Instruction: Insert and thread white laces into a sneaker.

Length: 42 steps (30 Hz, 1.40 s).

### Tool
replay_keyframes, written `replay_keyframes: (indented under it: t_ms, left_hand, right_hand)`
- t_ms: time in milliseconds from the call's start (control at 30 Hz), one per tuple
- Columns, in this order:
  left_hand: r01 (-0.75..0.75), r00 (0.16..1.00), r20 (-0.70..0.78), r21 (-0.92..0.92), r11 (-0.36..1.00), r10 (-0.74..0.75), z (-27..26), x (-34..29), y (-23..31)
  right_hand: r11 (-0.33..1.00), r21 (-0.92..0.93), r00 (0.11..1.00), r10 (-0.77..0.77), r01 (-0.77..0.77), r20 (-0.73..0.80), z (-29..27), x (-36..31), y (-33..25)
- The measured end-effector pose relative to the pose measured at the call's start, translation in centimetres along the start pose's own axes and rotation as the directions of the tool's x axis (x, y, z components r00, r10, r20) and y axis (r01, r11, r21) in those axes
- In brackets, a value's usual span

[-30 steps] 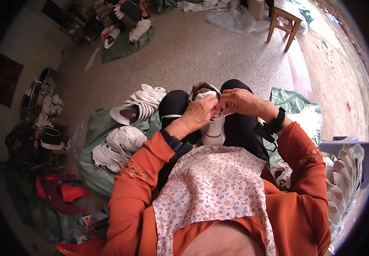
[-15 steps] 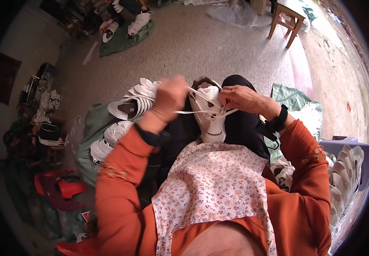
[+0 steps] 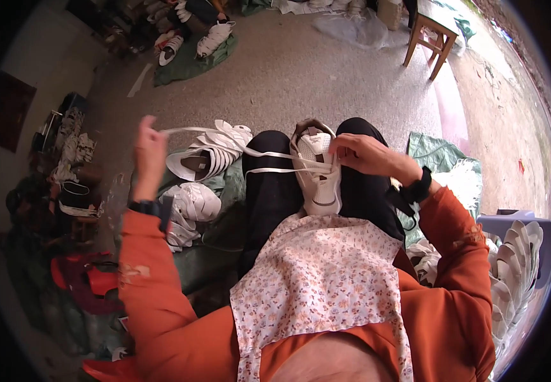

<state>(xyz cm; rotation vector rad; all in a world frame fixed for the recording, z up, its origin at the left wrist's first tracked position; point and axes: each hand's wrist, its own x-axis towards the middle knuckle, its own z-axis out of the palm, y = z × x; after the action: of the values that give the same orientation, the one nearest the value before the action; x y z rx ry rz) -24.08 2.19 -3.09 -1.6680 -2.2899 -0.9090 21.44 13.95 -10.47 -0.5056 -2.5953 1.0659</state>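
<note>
Between my knees rests a white shoe upper point(image 3: 320, 184) with a brown-grey collar, its toe toward my floral apron point(image 3: 326, 274). Out to the left, my left hand point(image 3: 150, 148) is closed on the end of a white shoelace point(image 3: 259, 153), which stretches across to the eyelets. A second stretch of lace loops over my left thigh. My right hand point(image 3: 359, 153) is at the shoe's right side, fingers bent and pinched at its edge. Whether they grip lace or the upper is hidden by the hand.
Left of my legs, stacked white shoe uppers point(image 3: 209, 159) lie on green sheeting. More uppers point(image 3: 514, 261) lean by a purple-grey plastic stool point(image 3: 530, 223) at right. A wooden stool point(image 3: 431, 38) stands far right. A person sits among shoes point(image 3: 215, 38) at the back.
My left hand has swung away from the shoe to the left, drawing the lace out long. My right hand stays by the shoe's right side.
</note>
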Motion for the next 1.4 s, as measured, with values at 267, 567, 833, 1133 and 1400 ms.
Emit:
replay_keyframes:
  t_ms: [267, 567, 833, 1133, 1400]
  left_hand:
    - [-0.210, 0.782, 0.387, -0.577, 0.790, 0.490, 7.9, -12.7, 13.3]
    - [-0.223, 0.732, 0.388, -0.640, 0.736, 0.560, 11.3, -12.9, 17.1]
    - [-0.126, 0.753, 0.467, -0.590, 0.798, 0.464, 10.3, -13.1, 17.5]
    - [-0.177, 0.789, 0.337, -0.676, 0.715, 0.514, 12.1, -12.8, 17.1]
    - [-0.477, 0.774, 0.161, -0.486, 0.732, 0.612, 11.0, -10.0, 18.4]
  right_hand:
    - [0.996, -0.093, 0.995, -0.024, 0.015, -0.100, 2.9, -1.2, -2.5]
    - [0.973, -0.198, 0.991, 0.099, -0.116, -0.090, 0.8, 0.2, -1.4]
    - [0.985, -0.162, 0.973, 0.024, -0.062, -0.230, 1.3, 0.8, -2.7]
    - [0.804, 0.246, 0.778, 0.590, -0.541, -0.217, 3.3, -1.5, -3.6]
    - [0.567, 0.480, 0.645, 0.764, -0.669, -0.005, 3.9, -1.2, -4.2]
